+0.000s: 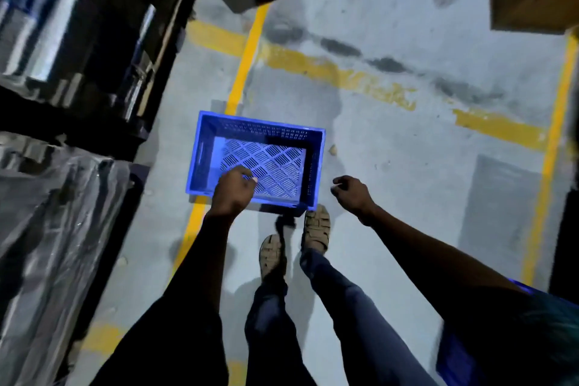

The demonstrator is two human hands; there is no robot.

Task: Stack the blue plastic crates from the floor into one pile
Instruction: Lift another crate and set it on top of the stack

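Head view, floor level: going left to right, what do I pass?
Plastic-wrapped pallet goods → blue crate → right hand → yellow floor line on the right.

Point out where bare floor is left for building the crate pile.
Open concrete lies right of the blue crate, between the worn yellow stripe and the right yellow line. Left is crowded: wrapped pallets and dark racking.

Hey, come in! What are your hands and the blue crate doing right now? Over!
Both hands empty: left hand over the near rim, right hand beside it. Blue crate empty, upright on the floor. Right sandal close against its near corner.
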